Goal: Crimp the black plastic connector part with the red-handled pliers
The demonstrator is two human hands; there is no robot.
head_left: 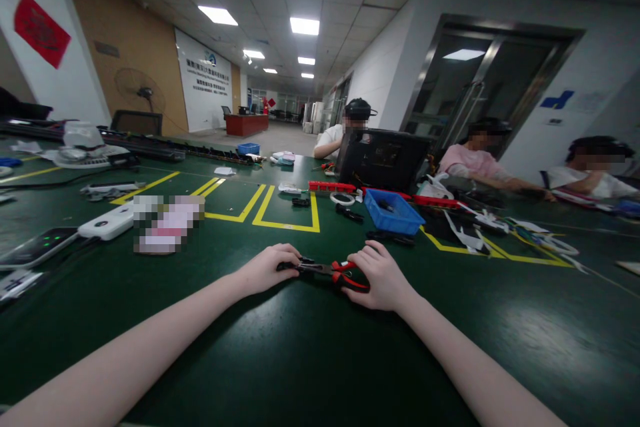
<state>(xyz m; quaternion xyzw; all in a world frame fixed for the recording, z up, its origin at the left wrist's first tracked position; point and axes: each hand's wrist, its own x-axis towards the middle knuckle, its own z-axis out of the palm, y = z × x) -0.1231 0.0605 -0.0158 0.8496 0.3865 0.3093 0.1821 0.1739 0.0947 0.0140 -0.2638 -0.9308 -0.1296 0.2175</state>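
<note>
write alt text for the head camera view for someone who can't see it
Two bare hands meet on a dark green table, the left hand and right hand both gripping red-handled pliers. Beyond them sit a blue bin and yellow floor-style tape lines; three people work at the far side.

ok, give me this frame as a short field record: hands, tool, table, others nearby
left hand: closed on the dark metal nose end of the pliers
right hand: wrapped over the red handles
tool: red-handled metal pliers, lying low on the tabletop between both hands
surface: dark green table with yellow tape lines
beyond hands: blue plastic bin, white power bank to the left
people: three seated at the far side, right of centre
</note>
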